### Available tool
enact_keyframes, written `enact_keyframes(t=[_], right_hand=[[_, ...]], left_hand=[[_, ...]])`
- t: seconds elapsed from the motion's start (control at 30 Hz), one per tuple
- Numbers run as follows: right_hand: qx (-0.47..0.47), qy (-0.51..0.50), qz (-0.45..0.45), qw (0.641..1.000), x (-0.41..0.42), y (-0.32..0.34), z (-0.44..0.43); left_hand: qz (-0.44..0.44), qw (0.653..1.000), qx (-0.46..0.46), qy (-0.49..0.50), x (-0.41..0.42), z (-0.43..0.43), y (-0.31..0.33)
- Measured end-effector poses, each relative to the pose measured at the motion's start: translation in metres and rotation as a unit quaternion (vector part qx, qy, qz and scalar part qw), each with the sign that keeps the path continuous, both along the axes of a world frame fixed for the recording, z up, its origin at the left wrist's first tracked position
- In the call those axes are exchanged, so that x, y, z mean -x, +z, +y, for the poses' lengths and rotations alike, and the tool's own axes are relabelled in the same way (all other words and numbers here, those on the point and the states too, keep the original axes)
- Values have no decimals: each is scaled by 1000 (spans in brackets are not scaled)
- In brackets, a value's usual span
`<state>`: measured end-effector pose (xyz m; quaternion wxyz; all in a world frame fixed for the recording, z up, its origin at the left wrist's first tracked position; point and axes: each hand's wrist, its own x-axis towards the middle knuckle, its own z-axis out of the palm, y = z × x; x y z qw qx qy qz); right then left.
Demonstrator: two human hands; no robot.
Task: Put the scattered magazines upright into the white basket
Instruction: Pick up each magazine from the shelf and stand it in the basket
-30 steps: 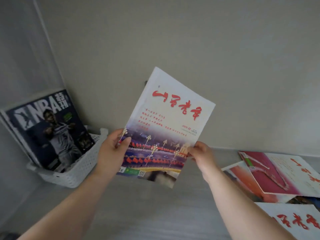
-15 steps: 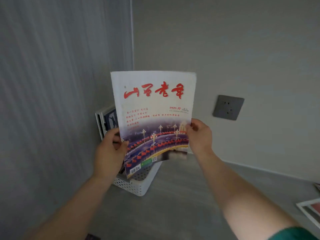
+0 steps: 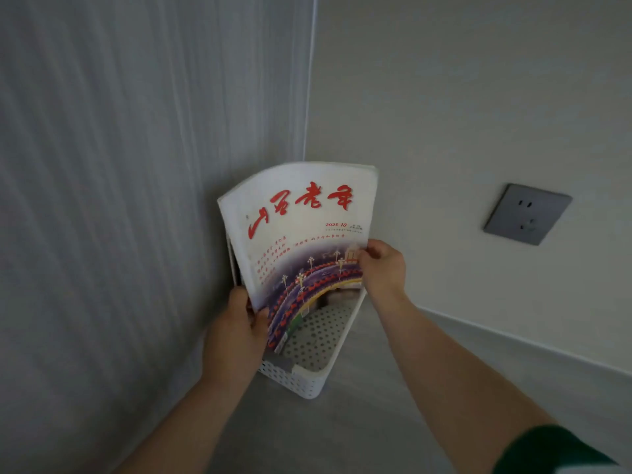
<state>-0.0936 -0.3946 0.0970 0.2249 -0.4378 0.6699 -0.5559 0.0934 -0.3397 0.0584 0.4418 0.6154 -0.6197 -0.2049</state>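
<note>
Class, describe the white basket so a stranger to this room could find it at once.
Look to the room corner, left of the dark wall socket. At its foot stands the white basket. Only it has perforated walls, holding a red-titled magazine.

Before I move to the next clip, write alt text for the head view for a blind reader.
Two hands hold a white magazine with red lettering upright, its lower edge inside a white basket in a wall corner. The left hand grips its lower left edge, the right hand pinches its right edge.
</note>
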Motion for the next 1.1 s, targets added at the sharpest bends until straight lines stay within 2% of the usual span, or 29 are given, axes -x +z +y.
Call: enact_keyframes(t=[0.23,0.33,0.43,0.5,0.6,0.7,1.1], right_hand=[[-59,6,-13,998,-3,-33,-15],[-62,20,6,998,-8,-38,-19],[-52,46,-28,997,-23,-41,-19],[-50,116,-23,992,-33,-41,-17],[-103,266,-45,957,-51,-40,-16],[-122,339,-24,933,-64,-40,-18],[-121,319,2,940,-64,-29,-4]], left_hand=[[-99,995,-14,3,-8,-1,-17],[-93,995,-19,16,-9,-3,-17],[-81,996,-18,34,-6,-6,-17],[-84,996,-14,37,-4,-8,-18],[-65,997,-10,40,-5,-10,-20],[-46,998,-16,46,-5,-15,-20],[-10,999,-21,34,-3,1,-31]])
